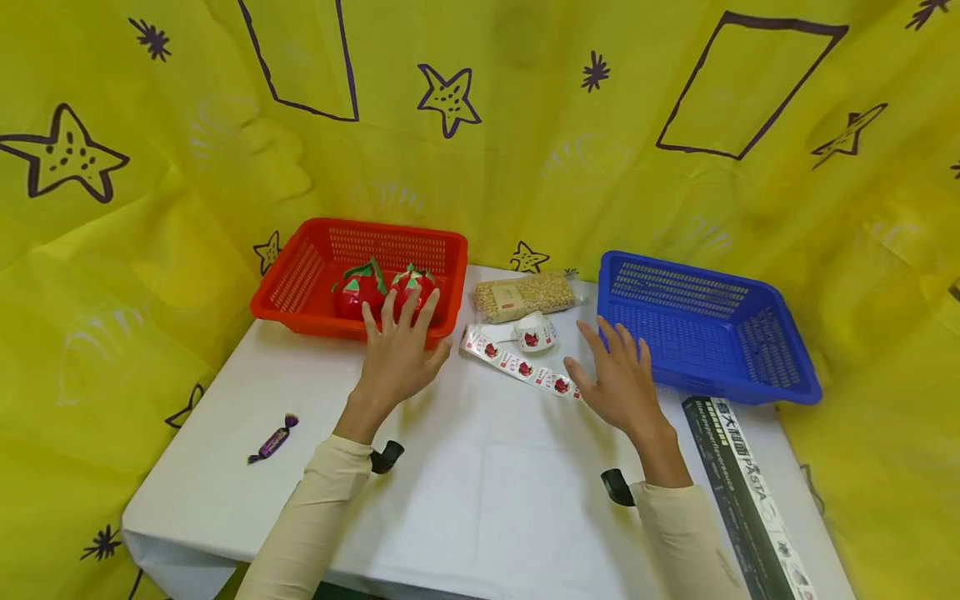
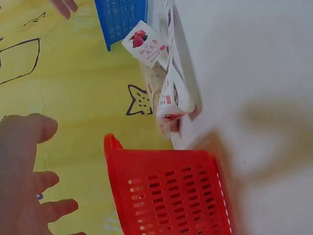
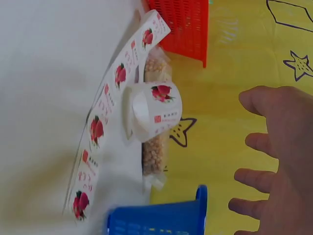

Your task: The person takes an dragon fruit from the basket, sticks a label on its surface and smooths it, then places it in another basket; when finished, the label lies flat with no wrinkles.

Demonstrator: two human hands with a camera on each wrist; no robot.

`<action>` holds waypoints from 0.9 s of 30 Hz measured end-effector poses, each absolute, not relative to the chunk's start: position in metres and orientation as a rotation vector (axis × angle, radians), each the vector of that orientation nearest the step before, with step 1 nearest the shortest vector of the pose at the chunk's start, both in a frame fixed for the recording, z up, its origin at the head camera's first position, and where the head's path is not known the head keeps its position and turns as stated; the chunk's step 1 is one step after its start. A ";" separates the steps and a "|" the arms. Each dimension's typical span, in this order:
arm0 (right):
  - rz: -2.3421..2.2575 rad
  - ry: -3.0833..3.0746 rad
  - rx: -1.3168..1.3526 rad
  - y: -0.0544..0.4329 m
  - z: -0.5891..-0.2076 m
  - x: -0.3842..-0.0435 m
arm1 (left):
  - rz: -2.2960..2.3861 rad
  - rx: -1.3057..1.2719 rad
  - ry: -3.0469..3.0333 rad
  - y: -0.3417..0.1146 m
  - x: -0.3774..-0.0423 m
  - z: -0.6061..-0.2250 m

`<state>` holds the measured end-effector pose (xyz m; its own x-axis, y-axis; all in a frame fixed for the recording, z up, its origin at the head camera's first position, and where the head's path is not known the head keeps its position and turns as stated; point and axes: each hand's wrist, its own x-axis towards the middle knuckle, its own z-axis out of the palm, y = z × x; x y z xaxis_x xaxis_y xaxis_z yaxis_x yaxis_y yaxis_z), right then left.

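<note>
My left hand (image 1: 401, 357) hovers with spread fingers over the front rim of the red basket (image 1: 300, 321). In the head view its fingertips overlap one of two red dragon fruits (image 1: 358, 293) with green leaf tips inside; whether they touch cannot be told. My right hand (image 1: 621, 379) is held with fingers apart near the left front corner of the blue basket (image 1: 705, 333), holding nothing. Between the hands, a strip of dragon fruit stickers (image 1: 517, 364) trails from its partly unrolled roll (image 3: 155, 108). Behind the roll lies a clear bag of pale yellow kernels (image 1: 536, 293).
A purple-wrapped candy (image 1: 273, 439) lies on the white table (image 1: 480, 500) at the left. A long black and white pasta box (image 1: 750, 492) runs along the right side. Yellow patterned cloth (image 1: 510, 167) hangs behind the table.
</note>
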<state>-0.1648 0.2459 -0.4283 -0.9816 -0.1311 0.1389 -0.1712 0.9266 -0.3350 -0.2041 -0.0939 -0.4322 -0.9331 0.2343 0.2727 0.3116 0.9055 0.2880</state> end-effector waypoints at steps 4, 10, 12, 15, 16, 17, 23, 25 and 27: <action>0.565 -2.952 0.280 0.233 -0.427 -0.176 | -0.523 -0.392 -2.786 -0.104 -0.210 -0.430; 0.623 -2.923 0.347 0.203 -0.430 -0.190 | -0.592 -0.319 -2.772 -0.123 -0.217 -0.428; 0.645 -2.919 0.363 0.192 -0.433 -0.194 | -0.612 -0.294 -2.785 -0.128 -0.217 -0.428; 0.692 -2.919 0.381 0.176 -0.436 -0.200 | -0.626 -0.276 -2.795 -0.133 -0.216 -0.428; 0.709 -2.921 0.386 0.171 -0.437 -0.202 | -0.628 -0.276 -2.794 -0.134 -0.215 -0.429; 0.718 -2.920 0.395 0.165 -0.438 -0.205 | -0.626 -0.275 -2.795 -0.134 -0.214 -0.429; 0.746 -2.913 0.462 0.135 -0.437 -0.219 | -0.593 -0.291 -2.795 -0.134 -0.212 -0.427; 0.753 -2.907 0.481 0.126 -0.437 -0.223 | -0.589 -0.300 -2.793 -0.133 -0.213 -0.427; 0.762 -2.898 0.494 0.118 -0.435 -0.227 | -0.586 -0.306 -2.790 -0.131 -0.214 -0.426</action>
<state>-0.2268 0.1180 -0.4355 -0.9418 -0.2832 0.1813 -0.3357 0.8218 -0.4603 -0.2144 -0.1313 -0.4261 -0.9402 0.1488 0.3063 0.2594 0.8957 0.3611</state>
